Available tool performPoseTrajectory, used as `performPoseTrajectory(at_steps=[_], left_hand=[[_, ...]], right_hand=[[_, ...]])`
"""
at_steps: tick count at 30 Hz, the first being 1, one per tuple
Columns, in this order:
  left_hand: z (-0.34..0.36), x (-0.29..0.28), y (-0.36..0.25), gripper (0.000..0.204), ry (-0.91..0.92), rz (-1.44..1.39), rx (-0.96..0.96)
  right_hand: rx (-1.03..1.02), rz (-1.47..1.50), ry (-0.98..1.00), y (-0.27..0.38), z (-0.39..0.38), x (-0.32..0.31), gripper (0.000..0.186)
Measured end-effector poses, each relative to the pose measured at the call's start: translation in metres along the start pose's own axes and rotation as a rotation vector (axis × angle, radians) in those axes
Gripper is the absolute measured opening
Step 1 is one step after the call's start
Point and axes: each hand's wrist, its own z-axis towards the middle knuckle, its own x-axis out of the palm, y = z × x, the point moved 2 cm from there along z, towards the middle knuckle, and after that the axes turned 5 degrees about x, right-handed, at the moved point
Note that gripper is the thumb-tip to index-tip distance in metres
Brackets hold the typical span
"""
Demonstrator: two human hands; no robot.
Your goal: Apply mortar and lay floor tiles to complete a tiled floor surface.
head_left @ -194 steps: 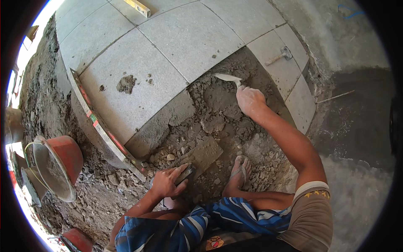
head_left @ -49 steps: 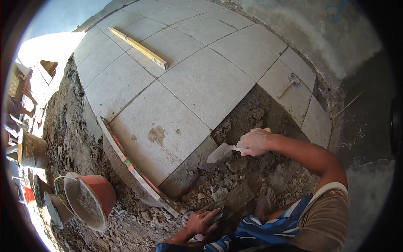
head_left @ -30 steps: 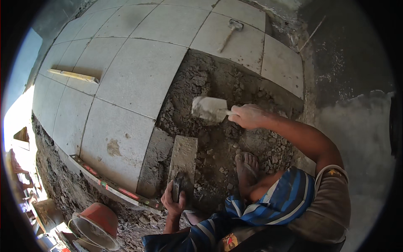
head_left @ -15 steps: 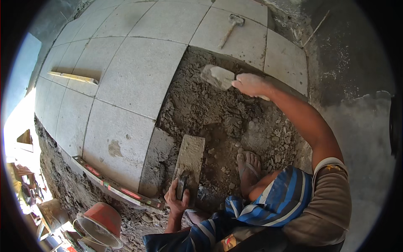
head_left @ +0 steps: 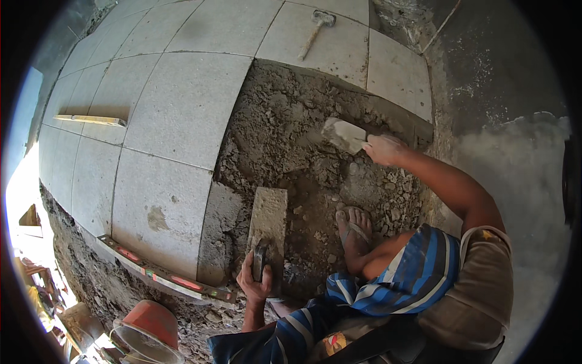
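My right hand (head_left: 386,149) is closed round the handle of a trowel (head_left: 344,134), its flat pale blade held over the grey mortar bed (head_left: 276,100). My left hand (head_left: 254,280) grips the dark handle of a long rectangular float (head_left: 270,215), which is crusted with mortar and lies near the bed's lower edge. Square grey floor tiles (head_left: 188,109) border the mortar on the left and at the far side. Beyond the trowel, a mallet (head_left: 316,34) with a wooden handle rests on a tile.
A spirit level (head_left: 160,273) lies along the near tile edge, and a red bucket (head_left: 150,327) stands below it. A yellowish wooden strip (head_left: 91,120) is on the left tiles. My sandalled foot (head_left: 354,230) is among rubble beside the mortar. A grey wall (head_left: 503,79) rises at the right.
My right hand and the trowel have moved right and nearer to me across the mortar. My left hand keeps its grip on the float. The whole view has shifted slightly.
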Motion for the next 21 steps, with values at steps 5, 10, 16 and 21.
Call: performPoseTrajectory(at_steps=[5, 10, 16, 21], left_hand=[[0.003, -0.008, 0.006, 0.053, 0.035, 0.044, 0.036], [0.006, -0.007, 0.004, 0.054, 0.092, 0.048, 0.078], [0.009, -0.006, -0.004, 0.055, 0.070, 0.066, 0.112], [-0.003, -0.005, 0.000, 0.056, 0.012, 0.085, 0.138]], right_hand=[[0.077, 0.156, -0.025, -0.001, -0.054, 0.026, 0.045], [-0.045, 0.057, 0.040, 0.023, -0.042, 0.062, 0.043], [0.050, 0.129, -0.058, -0.022, -0.032, 0.028, 0.047], [0.120, -0.017, 0.005, -0.055, -0.047, -0.027, 0.040]])
